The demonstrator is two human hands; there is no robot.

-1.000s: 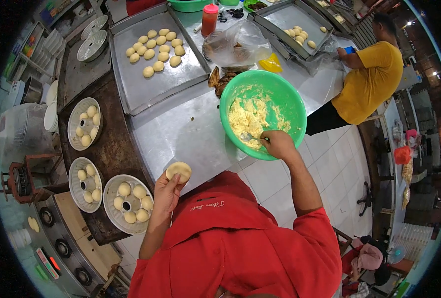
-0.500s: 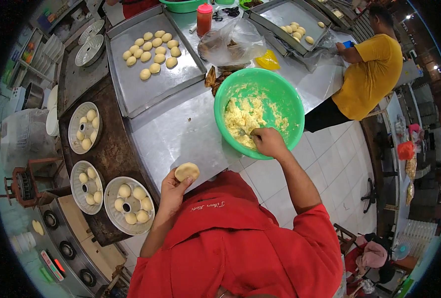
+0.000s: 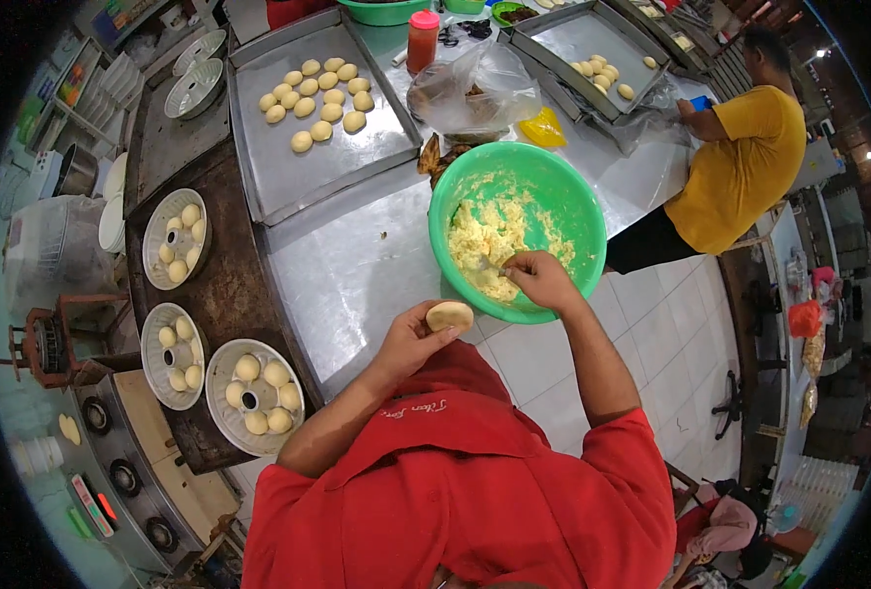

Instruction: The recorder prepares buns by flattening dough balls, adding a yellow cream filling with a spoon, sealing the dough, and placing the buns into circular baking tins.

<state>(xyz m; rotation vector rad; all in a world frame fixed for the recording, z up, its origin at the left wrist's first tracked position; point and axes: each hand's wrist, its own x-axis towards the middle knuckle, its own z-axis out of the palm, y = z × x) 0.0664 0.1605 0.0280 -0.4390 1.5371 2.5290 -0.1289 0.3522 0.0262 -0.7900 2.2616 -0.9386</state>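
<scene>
My left hand [image 3: 411, 344] pinches a flattened round of pale dough [image 3: 450, 316] by its edge, just left of the green bowl's near rim. The round is held up in the air over the table edge. Inside the green plastic bowl [image 3: 584, 206] lies a crumbly yellow filling [image 3: 486, 231], some of it smeared on the wall. My right hand [image 3: 543, 282] reaches over the near rim, its fingers closed on the handle of a spoon [image 3: 496, 273]. Filling partly hides the spoon's bowl end.
A metal tray [image 3: 342, 159] of dough balls lies beyond on the steel table [image 3: 332, 265]. At left, fluted ring pans [image 3: 280, 444] with dough balls stand on a dark tray. Plastic bags [image 3: 475, 93] and a red bottle [image 3: 422, 44] lie behind the bowl. A person in yellow [image 3: 749, 167] works at right.
My left hand has brought the dough round rightward and up, close to the bowl. My right hand has stayed in the bowl with the spoon, shifting only slightly.
</scene>
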